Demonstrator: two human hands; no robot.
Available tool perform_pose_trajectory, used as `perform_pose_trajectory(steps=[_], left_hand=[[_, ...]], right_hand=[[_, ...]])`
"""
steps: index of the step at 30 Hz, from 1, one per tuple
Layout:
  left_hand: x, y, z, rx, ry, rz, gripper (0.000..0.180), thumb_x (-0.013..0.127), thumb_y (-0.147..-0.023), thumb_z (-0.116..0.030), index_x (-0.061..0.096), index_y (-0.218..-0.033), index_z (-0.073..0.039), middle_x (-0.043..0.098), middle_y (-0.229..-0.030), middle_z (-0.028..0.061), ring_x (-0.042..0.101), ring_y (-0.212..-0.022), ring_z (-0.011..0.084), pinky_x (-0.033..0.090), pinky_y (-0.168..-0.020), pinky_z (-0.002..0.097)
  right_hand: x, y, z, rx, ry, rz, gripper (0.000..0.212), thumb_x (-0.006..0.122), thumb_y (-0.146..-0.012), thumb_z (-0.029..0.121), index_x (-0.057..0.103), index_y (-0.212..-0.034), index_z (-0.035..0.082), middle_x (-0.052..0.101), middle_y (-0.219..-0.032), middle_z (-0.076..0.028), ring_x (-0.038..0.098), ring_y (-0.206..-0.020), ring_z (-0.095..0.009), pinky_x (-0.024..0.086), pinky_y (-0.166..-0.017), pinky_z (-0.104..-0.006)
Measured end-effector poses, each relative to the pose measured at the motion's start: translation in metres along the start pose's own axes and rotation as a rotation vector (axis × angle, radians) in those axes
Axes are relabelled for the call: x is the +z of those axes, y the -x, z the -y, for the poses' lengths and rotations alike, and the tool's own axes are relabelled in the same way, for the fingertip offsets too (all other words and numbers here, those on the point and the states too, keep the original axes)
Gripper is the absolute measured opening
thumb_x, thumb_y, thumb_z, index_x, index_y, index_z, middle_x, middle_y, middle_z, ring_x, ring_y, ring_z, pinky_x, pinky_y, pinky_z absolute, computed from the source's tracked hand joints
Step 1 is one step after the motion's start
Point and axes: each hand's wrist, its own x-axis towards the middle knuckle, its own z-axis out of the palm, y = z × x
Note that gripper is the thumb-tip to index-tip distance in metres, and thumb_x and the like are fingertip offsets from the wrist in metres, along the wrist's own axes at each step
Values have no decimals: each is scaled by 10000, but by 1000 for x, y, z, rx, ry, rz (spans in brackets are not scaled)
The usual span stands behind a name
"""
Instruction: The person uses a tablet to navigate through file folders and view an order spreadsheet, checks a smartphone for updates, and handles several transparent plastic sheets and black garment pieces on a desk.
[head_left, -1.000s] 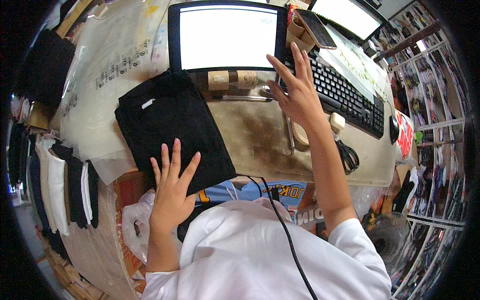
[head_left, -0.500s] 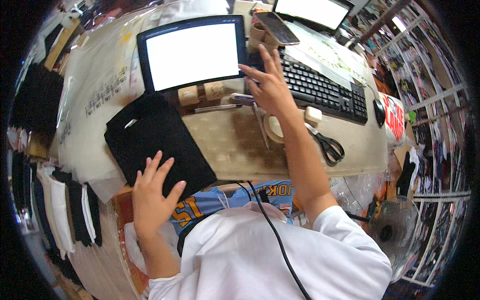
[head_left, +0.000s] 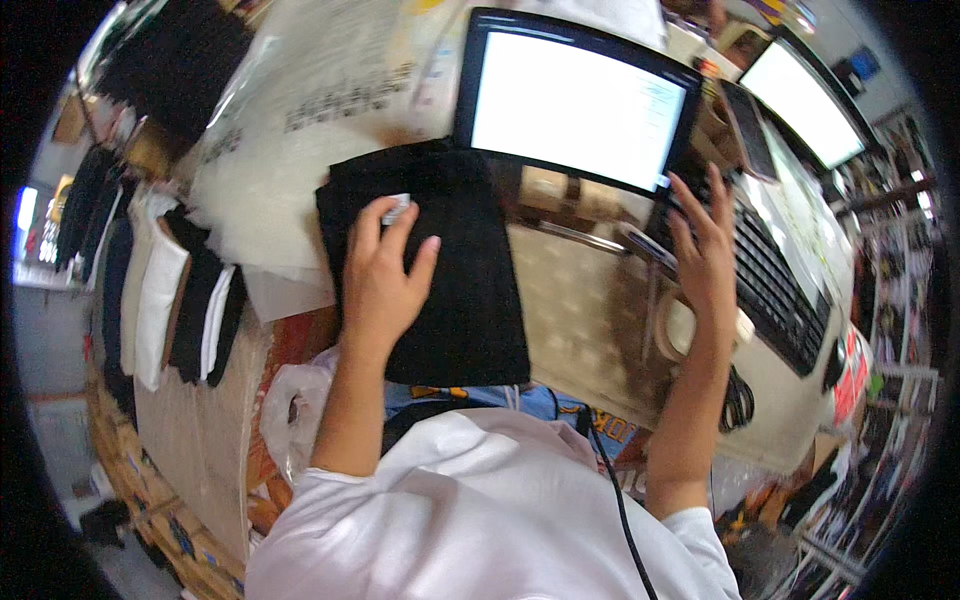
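Since the earlier frame, the left hand (head_left: pixel 385 290) has shifted from the near part of the black garment (head_left: pixel 465 280) toward its far edge, to the white tag (head_left: pixel 398 207); the right hand (head_left: pixel 707 255) remains by the lower right corner of the screen (head_left: pixel 575 110), and the whole view has turned.

The garment lies at the left of the table (head_left: pixel 590 310), its near edge reaching the table's near edge and its far right corner just beside the screen's lower left corner. Clear plastic sheets (head_left: pixel 290 190) spread past its far left corner. Bare table extends from the garment's right edge to the tape roll (head_left: pixel 676 332), open along the near edge; farther back, a pen (head_left: pixel 572 237) borders this room below the screen. The keyboard (head_left: pixel 778 270) limits it on the right, with scissors (head_left: pixel 738 402) near the table's near right edge.

The garment is plain black, folded flat into a rough rectangle, with layered folds along its far left edge and the tag near that edge.

The left hand is partly curled, its fingers parted around the tag; whether it pinches the tag cannot be told. The right hand is loosely spread, with nothing visible in its grasp; contact with the screen cannot be told.
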Motion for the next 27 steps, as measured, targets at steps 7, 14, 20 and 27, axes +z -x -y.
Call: perform_pose_trajectory(steps=[7, 14, 20, 27], left_hand=[[5, -2, -1, -14, 55, -85, 244, 765, -791, -132, 695, -998, -22, 638, -1094, 156, 603, -1092, 332, 471, -972, 421], [2, -127, -15, 119, 309, -214, 357, 682, -893, -204, 638, -1202, -29, 667, -1114, 126, 624, -1036, 245, 502, -871, 380], [43, -202, -19, -227, 996, -98, 470, 608, -932, -257, 549, -1326, -8, 656, -1141, 104, 602, -1061, 155, 492, -842, 284], [65, -184, -17, -187, 1183, -86, 433, 581, -939, -164, 532, -1299, 72, 682, -1081, 134, 660, -940, 163, 496, -876, 266]], right_hand=[[1, 0, -2, -51, -17, -1, 468, 611, -915, 100, 612, -1353, 266, 281, -1602, -123, 209, -1479, -400, 202, -1204, -481], [-5, -5, -2, -53, -77, -56, 503, 633, -875, 105, 610, -1344, 285, 270, -1593, -160, 235, -1450, -460, 257, -1182, -497], [-5, -2, 6, -38, 9, 27, 431, 626, -880, 104, 665, -1278, 263, 242, -1603, -156, 214, -1458, -461, 259, -1179, -501], [-12, -3, 6, -64, -122, -100, 470, 641, -887, 99, 620, -1335, 241, 282, -1585, -177, 262, -1454, -432, 267, -1168, -481]])
